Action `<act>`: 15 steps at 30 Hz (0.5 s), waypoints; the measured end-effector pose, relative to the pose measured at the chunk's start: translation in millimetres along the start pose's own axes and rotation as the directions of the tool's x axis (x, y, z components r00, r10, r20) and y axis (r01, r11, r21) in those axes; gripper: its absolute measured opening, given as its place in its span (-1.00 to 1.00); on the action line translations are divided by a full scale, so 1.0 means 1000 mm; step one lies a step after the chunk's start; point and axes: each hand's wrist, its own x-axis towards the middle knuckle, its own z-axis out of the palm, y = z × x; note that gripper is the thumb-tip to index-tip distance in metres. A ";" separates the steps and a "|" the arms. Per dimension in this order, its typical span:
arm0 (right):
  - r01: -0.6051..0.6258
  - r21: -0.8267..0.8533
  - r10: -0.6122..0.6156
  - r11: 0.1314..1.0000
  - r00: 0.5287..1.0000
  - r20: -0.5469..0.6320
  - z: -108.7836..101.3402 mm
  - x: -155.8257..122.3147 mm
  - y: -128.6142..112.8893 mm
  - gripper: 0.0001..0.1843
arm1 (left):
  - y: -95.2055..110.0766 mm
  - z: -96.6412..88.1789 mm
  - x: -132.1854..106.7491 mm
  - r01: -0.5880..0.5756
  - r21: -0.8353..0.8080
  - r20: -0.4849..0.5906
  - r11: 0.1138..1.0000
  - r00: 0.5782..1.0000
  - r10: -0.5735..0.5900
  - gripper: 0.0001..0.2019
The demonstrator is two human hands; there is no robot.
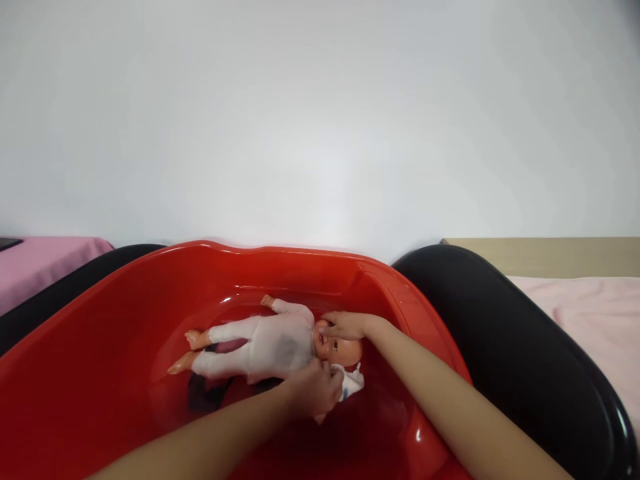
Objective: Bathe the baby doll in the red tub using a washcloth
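Observation:
A baby doll (pixel 280 343) in a white outfit lies on its back in a red tub (pixel 300 267), its feet to the left and its head to the right. My right hand (pixel 350 325) reaches over the far side of the doll's head, thumb and fingers against the face. Beside the near side of the head, my left hand (pixel 317 387) is closed on a white cloth (pixel 353 382) with a blue mark. Most of that cloth is hidden behind my fingers. A grey wet-looking patch shows on the doll's belly.
Black rounded surfaces flank the tub, one at the right (pixel 525 373) and one at the left. A pink-covered surface (pixel 55 263) stands at far left, a pale pink cloth (pixel 595 327) at far right. A white wall (pixel 320 120) rises behind.

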 end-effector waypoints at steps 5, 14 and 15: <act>-0.028 0.009 0.028 1.000 0.999 0.024 -0.008 -0.009 -0.019 -0.39 | -0.008 0.008 -0.018 -0.033 0.025 0.092 0.999 0.995 0.031 -0.39; -0.035 0.041 0.033 0.999 0.999 0.034 -0.011 -0.009 -0.033 -0.35 | 0.011 -0.013 0.040 -0.034 -0.059 -0.053 0.998 0.998 0.031 -0.62; -0.039 0.049 0.038 0.998 0.999 0.023 -0.011 -0.009 -0.032 -0.36 | 0.009 -0.010 0.038 -0.028 -0.084 -0.042 0.996 0.999 0.024 -0.60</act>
